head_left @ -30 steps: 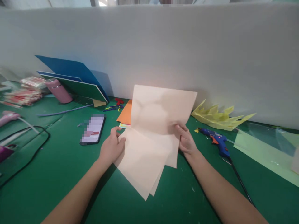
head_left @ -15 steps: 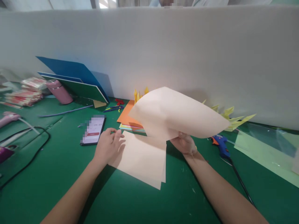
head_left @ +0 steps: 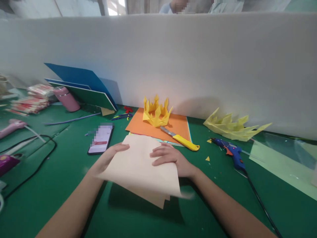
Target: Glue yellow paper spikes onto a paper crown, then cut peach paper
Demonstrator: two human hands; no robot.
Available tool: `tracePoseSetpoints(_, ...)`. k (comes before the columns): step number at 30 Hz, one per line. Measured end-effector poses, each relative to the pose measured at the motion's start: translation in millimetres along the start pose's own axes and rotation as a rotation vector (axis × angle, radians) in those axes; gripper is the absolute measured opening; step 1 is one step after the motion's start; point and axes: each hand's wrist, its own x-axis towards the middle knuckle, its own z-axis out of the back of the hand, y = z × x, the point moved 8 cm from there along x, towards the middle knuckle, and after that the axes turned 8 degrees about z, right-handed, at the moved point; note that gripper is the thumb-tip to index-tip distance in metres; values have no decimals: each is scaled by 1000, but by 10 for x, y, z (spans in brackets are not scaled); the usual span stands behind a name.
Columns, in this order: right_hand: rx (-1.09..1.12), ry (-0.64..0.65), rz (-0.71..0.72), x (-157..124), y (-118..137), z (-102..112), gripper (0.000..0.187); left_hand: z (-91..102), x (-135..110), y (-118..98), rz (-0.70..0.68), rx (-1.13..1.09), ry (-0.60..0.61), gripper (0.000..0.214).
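Observation:
Pale peach paper sheets [head_left: 141,165] lie in a loose stack between my hands, their near edges raised above the green table and blurred. My left hand [head_left: 110,157] is closed on the stack's left edge, thumb on top and the other fingers hidden beneath. My right hand [head_left: 174,160] grips the right edge, with several fingers across the top sheet. Just beyond the sheets, a yellow paper crown [head_left: 157,114] stands on orange paper [head_left: 136,124]. A yellow-handled utility knife [head_left: 185,141] lies over that paper's front right part, blade pointing back left.
A phone [head_left: 101,140] lies left of my hands. To the right are a blue glue gun [head_left: 232,152] with its cord, a pale yellow paper crown [head_left: 229,125] and light green paper [head_left: 279,168]. A pink bottle [head_left: 66,99] leans by blue and green boards [head_left: 84,94].
The large sheet raised in my right hand has come down onto the other sheets. My left hand has closed on their left edge. The orange crown paper and knife are now uncovered.

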Motion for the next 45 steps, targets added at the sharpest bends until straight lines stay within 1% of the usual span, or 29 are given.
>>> tracePoseSetpoints(1, -134, 54, 127, 18, 110, -67, 24, -18, -12, 14, 17, 42, 17, 42)
tracePoseSetpoints(2, -266, 73, 230, 18, 195, -112, 23, -28, -21, 14, 20, 82, 26, 44)
tracePoseSetpoints(3, -391, 54, 307, 6, 259, -124, 23, -28, -26, 1, 10, 115, 26, 44)
tracePoseSetpoints(5, -554, -34, 381, -32, 331, -92, 20, 3, -23, -51, -28, 136, 4, 40)
tracePoseSetpoints(7, -646, -85, 414, -70, 363, -61, 17, 61, -11, -83, -32, 97, -34, 33)
tracePoseSetpoints(9, -679, -53, 415, -81, 342, -66, 15, 125, 0, -88, -16, 68, -91, 27)
tracePoseSetpoints(11, -681, 19, 376, -71, 270, -76, 15, 156, 7, -95, -29, 100, -134, 28)
tracePoseSetpoints(13, -680, 69, 326, -57, 196, -64, 15, 162, 20, -111, -84, 174, -166, 34)
tracePoseSetpoints(15, -693, 70, 280, -47, 158, -27, 18, 193, 36, -133, -160, 230, -225, 37)
tracePoseSetpoints(17, -703, 65, 255, -47, 181, -10, 23, 258, 52, -149, -222, 253, -307, 37)
tracePoseSetpoints(18, -702, 82, 248, -53, 211, -26, 25, 290, 59, -153, -242, 259, -344, 37)
tracePoseSetpoints(22, -686, 259, 234, -158, 354, -202, 26, 350, 66, -159, -261, 252, -428, 37)
tracePoseSetpoints(24, -672, 292, 181, -249, 366, -233, 28, 329, 48, -156, -247, 241, -443, 37)
tracePoseSetpoints(26, -624, 248, 115, -333, 330, -193, 29, 281, 29, -140, -212, 245, -439, 38)
tracePoseSetpoints(29, -450, 117, 60, -402, 248, -89, 22, 209, -6, -133, -189, 281, -427, 40)
tracePoseSetpoints(33, -209, 8, 2, -394, 154, -22, 16, 183, -33, -154, -204, 465, -456, 40)
tracePoseSetpoints(35, -169, -51, -91, -405, 85, 17, 19, 180, -40, -169, -239, 521, -469, 38)
tracePoseSetpoints(36, -166, -90, -155, -425, 39, 47, 23, 164, -41, -173, -263, 518, -453, 37)
tracePoseSetpoints(38, -171, -175, -288, -488, -58, 117, 29, 92, -35, -162, -302, 458, -363, 32)
tracePoseSetpoints(40, -158, -248, -391, -549, -140, 176, 31, -11, -32, -129, -300, 347, -231, 27)
tracePoseSetpoints(42, -134, -312, -445, -580, -188, 224, 29, -104, -46, -92, -261, 238, -110, 31)
tracePoseSetpoints(44, -118, -370, -462, -584, -200, 269, 27, -149, -74, -70, -214, 200, -44, 35)
tracePoseSetpoints(45, -116, -393, -461, -580, -196, 289, 26, -149, -91, -67, -200, 211, -31, 35)
